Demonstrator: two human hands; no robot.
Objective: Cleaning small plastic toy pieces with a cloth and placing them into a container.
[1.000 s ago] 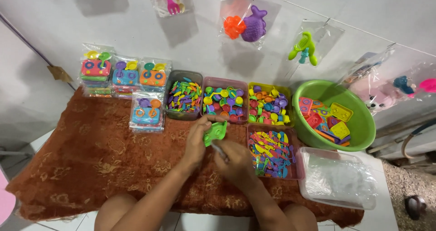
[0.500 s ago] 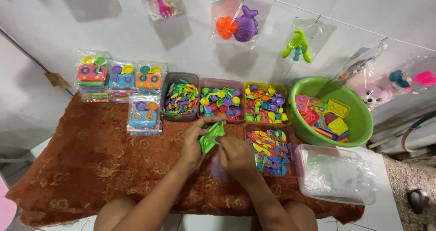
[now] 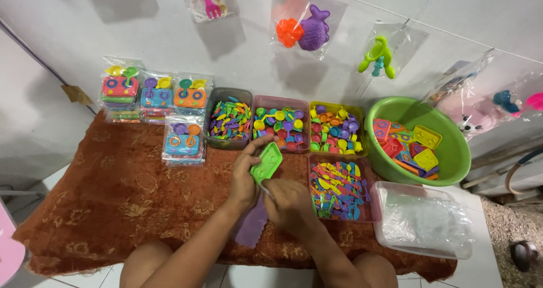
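Observation:
My left hand (image 3: 246, 177) holds a green toy stove tray (image 3: 267, 162) tilted up over the brown cloth (image 3: 119, 192). Just below and to the right of it, my right hand (image 3: 288, 203) is closed on a thin grey piece (image 3: 266, 190) that touches the tray's lower edge. A purple flat piece (image 3: 252, 227) lies under my wrists near the cloth's front edge. Both hands work just in front of the pink tub of small cups (image 3: 280, 129).
Bins of coloured toy parts sit in a row: grey (image 3: 229, 123), yellow (image 3: 336, 132), and a pink one of utensils (image 3: 338, 190). A green basin (image 3: 452, 152) holds stove trays. A clear box of bags (image 3: 421, 223) is at right. Packed toy sets (image 3: 153, 98) are stacked at left. Bagged toys hang on the wall.
The green tray has tipped up and risen slightly in my left hand. My right hand has dropped lower. The purple piece now shows under my wrists.

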